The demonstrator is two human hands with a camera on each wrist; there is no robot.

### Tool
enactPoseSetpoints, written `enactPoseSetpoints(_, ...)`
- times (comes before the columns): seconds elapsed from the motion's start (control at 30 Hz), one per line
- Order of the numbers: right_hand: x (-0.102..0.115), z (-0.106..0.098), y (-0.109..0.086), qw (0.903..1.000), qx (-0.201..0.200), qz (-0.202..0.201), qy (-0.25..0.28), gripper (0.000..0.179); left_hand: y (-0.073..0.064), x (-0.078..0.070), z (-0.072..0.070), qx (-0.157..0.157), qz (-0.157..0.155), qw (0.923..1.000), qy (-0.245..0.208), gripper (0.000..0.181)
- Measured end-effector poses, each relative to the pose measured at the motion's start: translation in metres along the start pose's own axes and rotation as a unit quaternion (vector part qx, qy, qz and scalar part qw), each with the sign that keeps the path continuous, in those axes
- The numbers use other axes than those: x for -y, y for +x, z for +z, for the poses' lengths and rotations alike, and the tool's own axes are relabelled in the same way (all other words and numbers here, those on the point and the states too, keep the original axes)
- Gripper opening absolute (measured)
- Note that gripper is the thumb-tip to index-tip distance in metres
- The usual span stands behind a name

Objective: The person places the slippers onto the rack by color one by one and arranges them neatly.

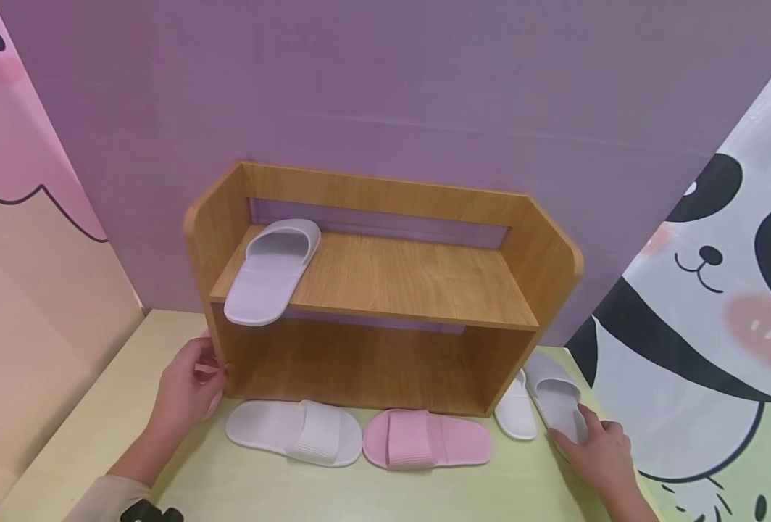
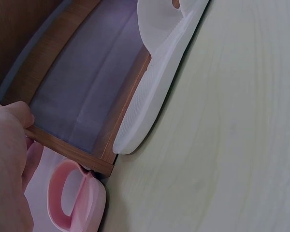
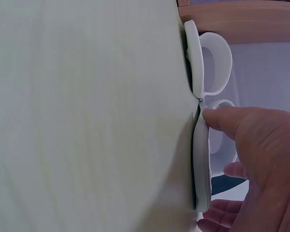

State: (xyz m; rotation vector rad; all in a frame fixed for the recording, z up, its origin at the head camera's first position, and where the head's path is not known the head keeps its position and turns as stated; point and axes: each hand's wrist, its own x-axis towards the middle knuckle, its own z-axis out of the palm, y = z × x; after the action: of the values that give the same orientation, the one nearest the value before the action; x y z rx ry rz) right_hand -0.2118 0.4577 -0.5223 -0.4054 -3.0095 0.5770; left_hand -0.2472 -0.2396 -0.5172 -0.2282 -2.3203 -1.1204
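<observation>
At the lower left of a wooden shoe rack point(image 1: 392, 275), the left hand point(image 1: 190, 380) holds the front edge of the side panel. Its thumb point(image 2: 20, 112) lies over the edge, with fingers behind the panel. A pink slipper point(image 2: 94, 205) stands just outside that panel, mostly hidden in the head view. On the right, the right hand point(image 1: 597, 449) pinches the sole end of a pale lavender slipper point(image 1: 558, 406), thumb on one edge and fingers on the other. That slipper lies on the table beside a white slipper point(image 1: 516, 413), which is partly behind the rack.
A lavender slipper point(image 1: 268, 272) rests on the upper shelf's left end, its toe strap toward the back. Lying crosswise before the rack are a white slipper point(image 1: 261, 424) and a pink slipper point(image 1: 460, 440). A purple wall point(image 1: 392, 87) rises behind; panda-printed panel point(image 1: 698, 377) flanks the right.
</observation>
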Motion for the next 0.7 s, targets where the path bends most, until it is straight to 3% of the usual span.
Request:
enactPoseSetpoints(0.4, -0.0084, 0.0027, 0.0039, 0.9990, 0.040, 0.000, -0.023, 0.105, 0.0011, 0.0011, 0.0016, -0.001, 0.002, 1.0000, -0.006, 0.041)
enactPoseSetpoints(0.7, -0.0086, 0.0046, 0.0057, 0.9998, 0.018, -0.011, -0.001, 0.100, 0.0002, 0.0004, 0.0014, -0.001, 0.000, 1.0000, -0.002, 0.043)
